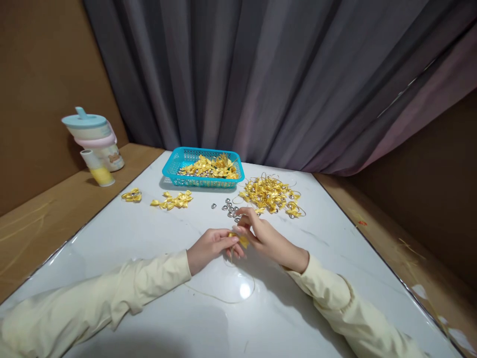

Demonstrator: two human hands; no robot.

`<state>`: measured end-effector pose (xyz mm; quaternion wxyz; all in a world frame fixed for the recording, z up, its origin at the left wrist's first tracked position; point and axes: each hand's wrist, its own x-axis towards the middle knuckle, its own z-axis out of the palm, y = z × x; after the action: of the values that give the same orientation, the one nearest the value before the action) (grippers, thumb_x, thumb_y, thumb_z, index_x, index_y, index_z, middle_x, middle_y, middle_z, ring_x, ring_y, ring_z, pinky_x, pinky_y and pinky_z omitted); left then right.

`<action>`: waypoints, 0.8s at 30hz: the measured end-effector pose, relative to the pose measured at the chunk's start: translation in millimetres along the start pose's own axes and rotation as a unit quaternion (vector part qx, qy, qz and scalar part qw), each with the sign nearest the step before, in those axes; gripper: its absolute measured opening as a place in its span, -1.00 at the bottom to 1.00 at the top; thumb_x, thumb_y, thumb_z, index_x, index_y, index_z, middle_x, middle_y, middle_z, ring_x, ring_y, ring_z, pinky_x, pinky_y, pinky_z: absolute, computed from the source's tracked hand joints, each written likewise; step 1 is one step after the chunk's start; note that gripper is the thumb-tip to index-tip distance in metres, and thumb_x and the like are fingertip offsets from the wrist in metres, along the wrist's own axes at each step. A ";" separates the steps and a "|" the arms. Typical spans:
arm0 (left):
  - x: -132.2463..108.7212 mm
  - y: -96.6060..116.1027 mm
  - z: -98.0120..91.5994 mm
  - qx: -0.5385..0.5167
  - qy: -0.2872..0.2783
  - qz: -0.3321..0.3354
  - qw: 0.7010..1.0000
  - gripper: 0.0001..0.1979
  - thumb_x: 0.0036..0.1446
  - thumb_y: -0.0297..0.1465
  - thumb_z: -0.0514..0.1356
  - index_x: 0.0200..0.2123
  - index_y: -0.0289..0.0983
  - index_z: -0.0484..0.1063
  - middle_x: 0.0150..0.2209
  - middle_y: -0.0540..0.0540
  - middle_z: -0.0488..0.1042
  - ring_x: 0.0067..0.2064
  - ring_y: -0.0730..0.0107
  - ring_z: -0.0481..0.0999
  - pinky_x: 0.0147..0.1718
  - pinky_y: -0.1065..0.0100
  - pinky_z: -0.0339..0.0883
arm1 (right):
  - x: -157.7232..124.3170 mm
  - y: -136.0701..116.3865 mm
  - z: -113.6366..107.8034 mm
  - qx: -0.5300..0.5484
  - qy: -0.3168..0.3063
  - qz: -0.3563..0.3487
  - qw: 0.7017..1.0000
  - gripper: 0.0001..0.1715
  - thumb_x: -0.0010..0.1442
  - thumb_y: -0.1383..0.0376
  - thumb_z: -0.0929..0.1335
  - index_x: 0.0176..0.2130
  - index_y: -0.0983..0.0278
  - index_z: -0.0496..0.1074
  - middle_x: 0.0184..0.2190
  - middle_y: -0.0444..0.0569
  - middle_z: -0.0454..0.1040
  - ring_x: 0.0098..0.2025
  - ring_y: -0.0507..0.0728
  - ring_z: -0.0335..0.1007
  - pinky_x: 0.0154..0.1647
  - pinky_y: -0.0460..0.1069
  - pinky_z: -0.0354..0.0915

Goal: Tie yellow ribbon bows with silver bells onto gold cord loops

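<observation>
My left hand (213, 244) is closed in a pinch on a yellow ribbon bow (243, 241) above the white table. A thin gold cord (219, 301) trails below that hand and curves across the tabletop. Just over the bow is my right hand (261, 232), fingers bent, with a gap between thumb and forefinger. Nothing shows in that gap. Its forefinger is at the near edge of a scatter of small shiny silver pieces (231, 210), perhaps bells. Whether it touches one cannot be made out.
Beyond the hands stands a turquoise basket (203, 182) of yellow bows and silver pieces. To its right lies a heap of corded yellow bows (271, 194); smaller bow piles (173, 200) lie left. A lidded cup (99, 139) and a thread spool (97, 169) stand far left. A grey curtain (231, 74) hangs behind.
</observation>
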<state>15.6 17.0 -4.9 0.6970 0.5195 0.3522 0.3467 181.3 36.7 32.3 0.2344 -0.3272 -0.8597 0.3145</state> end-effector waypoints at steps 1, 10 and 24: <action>0.0 -0.1 0.0 -0.005 0.000 -0.001 1.000 -0.69 -0.01 -0.21 0.21 -0.38 -0.39 0.45 -0.48 -0.15 0.55 -0.45 0.42 0.44 -0.44 0.40 0.19 | 0.2 -0.7 -0.8 0.006 -0.016 0.009 1.000 -0.78 0.27 0.33 0.12 -0.06 0.29 0.02 -0.47 -0.13 0.30 -0.47 0.01 0.25 -0.42 -0.08 0.19; -4.1 0.8 1.9 -0.027 -0.011 -0.026 0.999 -0.69 -0.08 -0.22 0.27 -0.44 -0.40 0.47 -0.49 -0.18 0.54 -0.51 0.44 0.42 -0.47 0.39 0.21 | -1.0 0.8 2.3 0.055 -0.035 0.030 0.997 -0.67 0.15 0.48 0.17 -0.07 0.26 0.07 -0.55 -0.22 0.31 -0.51 0.00 0.25 -0.44 -0.10 0.14; -3.7 1.9 0.4 0.008 -0.026 -0.015 1.000 -0.69 -0.03 -0.21 0.25 -0.43 -0.41 0.46 -0.46 -0.18 0.55 -0.46 0.43 0.46 -0.49 0.43 0.19 | -0.8 -1.1 3.9 0.066 0.000 0.008 0.998 -0.52 -0.06 0.49 0.28 -0.13 0.24 0.07 -0.60 -0.31 0.05 -0.56 -0.04 -0.04 -0.54 -0.15 -0.05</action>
<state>13.9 14.1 -2.4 0.7073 0.5281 0.3446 0.3196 179.0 33.9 30.2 0.2526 -0.3177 -0.8347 0.3721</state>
